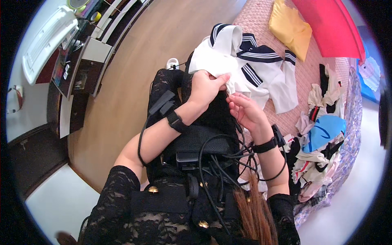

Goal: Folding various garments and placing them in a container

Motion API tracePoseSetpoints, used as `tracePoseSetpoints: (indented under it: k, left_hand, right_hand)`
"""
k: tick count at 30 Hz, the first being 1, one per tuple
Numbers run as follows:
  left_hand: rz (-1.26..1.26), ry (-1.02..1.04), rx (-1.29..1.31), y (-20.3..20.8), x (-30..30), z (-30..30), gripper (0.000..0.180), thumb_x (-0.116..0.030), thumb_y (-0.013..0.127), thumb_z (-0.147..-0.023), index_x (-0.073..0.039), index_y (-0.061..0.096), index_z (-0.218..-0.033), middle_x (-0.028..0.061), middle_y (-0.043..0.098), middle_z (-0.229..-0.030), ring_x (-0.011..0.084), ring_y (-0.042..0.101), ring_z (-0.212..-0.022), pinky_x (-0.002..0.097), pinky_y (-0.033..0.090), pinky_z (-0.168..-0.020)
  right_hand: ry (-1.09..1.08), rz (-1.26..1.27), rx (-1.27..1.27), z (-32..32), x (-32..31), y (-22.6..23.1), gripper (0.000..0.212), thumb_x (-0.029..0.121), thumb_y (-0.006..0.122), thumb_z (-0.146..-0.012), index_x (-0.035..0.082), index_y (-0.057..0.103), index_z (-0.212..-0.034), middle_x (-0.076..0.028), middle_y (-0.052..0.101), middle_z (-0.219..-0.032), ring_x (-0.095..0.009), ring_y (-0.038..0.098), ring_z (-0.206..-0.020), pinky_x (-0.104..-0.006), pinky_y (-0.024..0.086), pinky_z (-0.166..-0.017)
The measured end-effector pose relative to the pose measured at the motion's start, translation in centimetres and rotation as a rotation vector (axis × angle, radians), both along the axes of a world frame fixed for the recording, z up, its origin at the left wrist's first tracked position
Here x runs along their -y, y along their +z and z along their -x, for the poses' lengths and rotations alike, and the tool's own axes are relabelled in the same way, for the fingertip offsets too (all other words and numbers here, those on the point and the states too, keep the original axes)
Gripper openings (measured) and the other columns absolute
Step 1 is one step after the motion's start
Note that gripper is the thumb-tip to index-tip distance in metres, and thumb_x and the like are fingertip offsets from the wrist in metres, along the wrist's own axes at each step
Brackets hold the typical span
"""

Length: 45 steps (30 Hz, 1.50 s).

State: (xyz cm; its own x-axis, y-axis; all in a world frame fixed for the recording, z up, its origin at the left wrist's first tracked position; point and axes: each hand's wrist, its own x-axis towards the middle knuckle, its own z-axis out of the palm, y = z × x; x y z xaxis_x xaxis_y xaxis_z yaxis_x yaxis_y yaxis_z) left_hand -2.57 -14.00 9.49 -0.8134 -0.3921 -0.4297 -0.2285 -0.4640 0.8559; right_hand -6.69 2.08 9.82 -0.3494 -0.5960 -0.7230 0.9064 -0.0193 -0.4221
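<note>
nearest, black lace sleeves (pixel 112 204) cover the person's upper arms, and loose black cables (pixel 201 163) loop over the lap beside a small black box (pixel 186 159). each wrist wears a dark strap, the left strap (pixel 177 121) and the right strap (pixel 265 145).

farther up, both hands meet at the edge of a white garment (pixel 267 74) with navy, white-striped trim. the left hand (pixel 206 87) grips the cloth narrowly, thumb laid over it and fingers partly hidden beneath. the right hand (pixel 247 111), just beside it, pinches the lower edge between the tips of thumb and forefinger, its other fingers curled. the garment lies partly over the person's legs and partly on a pink quilted cover (pixel 261 20), one sleeve spread toward the right.

to the right, a heap of mixed clothes (pixel 316 167) rests near the cover's edge, with a bright blue cloth (pixel 324 132) on it. a white shoe (pixel 172 63) shows past the knees, on the wooden floor (pixel 102 126).

farthest off, a yellow cloth (pixel 290 32) lies on the cover next to a large red panel (pixel 332 28), and a dark and white cabinet (pixel 87 67) stands across the floor at the left.
</note>
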Motion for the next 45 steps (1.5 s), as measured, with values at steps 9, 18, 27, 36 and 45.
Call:
tracePoseSetpoints:
  k: [9, 18, 27, 36, 45]
  left_hand:
    - [-0.131, -0.124, 0.248, 1.4, 2.2, -0.9, 0.021, -0.015, 0.071, -0.080, 0.001, 0.063, -0.091, 0.0082, 0.066, -0.087, 0.0138, 0.063, -0.078, 0.0258, 0.048, -0.067]
    - [-0.431, -0.145, 0.219, 1.1, 2.0, -0.4, 0.016, -0.013, 0.070, -0.080, -0.004, 0.064, -0.092, 0.0038, 0.065, -0.083, 0.0117, 0.060, -0.074, 0.0248, 0.047, -0.064]
    - [0.134, -0.137, 0.104, 0.4, 0.7, -0.7, 0.018, -0.013, 0.073, -0.077, 0.001, 0.067, -0.086, 0.0068, 0.067, -0.080, 0.0105, 0.060, -0.068, 0.0227, 0.046, -0.061]
    - [-0.013, -0.133, 0.097, 1.2, 0.8, -0.7, 0.016, -0.009, 0.071, -0.079, 0.001, 0.067, -0.091, 0.0070, 0.068, -0.084, 0.0114, 0.061, -0.070, 0.0223, 0.049, -0.065]
    - [-0.554, -0.122, -0.011, 1.2, 1.0, -0.4, 0.015, -0.007, 0.066, -0.083, -0.001, 0.064, -0.097, 0.0062, 0.065, -0.091, 0.0127, 0.061, -0.081, 0.0246, 0.049, -0.071]
  right_hand:
    - [-0.175, 0.139, -0.022, -0.9, 0.2, -0.6, 0.007, 0.014, 0.059, -0.090, 0.009, 0.059, -0.095, -0.001, 0.064, -0.088, -0.007, 0.060, -0.073, -0.0210, 0.052, -0.065]
    - [-0.102, 0.108, -0.098, -1.0, 0.8, -0.4, 0.013, 0.014, 0.060, -0.089, 0.005, 0.060, -0.098, -0.002, 0.064, -0.089, -0.008, 0.060, -0.074, -0.0223, 0.052, -0.068]
    - [-0.060, -0.034, -0.184, -1.3, 1.2, 0.4, 0.017, 0.016, 0.063, -0.087, 0.004, 0.062, -0.098, -0.003, 0.064, -0.087, -0.011, 0.060, -0.074, -0.0231, 0.050, -0.067]
    - [-0.195, -0.052, -0.237, -1.6, 1.5, -0.3, 0.019, 0.018, 0.064, -0.087, 0.005, 0.062, -0.101, -0.003, 0.064, -0.091, -0.012, 0.060, -0.081, -0.0243, 0.050, -0.070]
    - [-0.283, 0.121, -0.199, -1.4, 1.3, -0.8, 0.017, 0.019, 0.062, -0.088, 0.007, 0.063, -0.101, 0.000, 0.064, -0.091, -0.009, 0.059, -0.081, -0.0215, 0.049, -0.069]
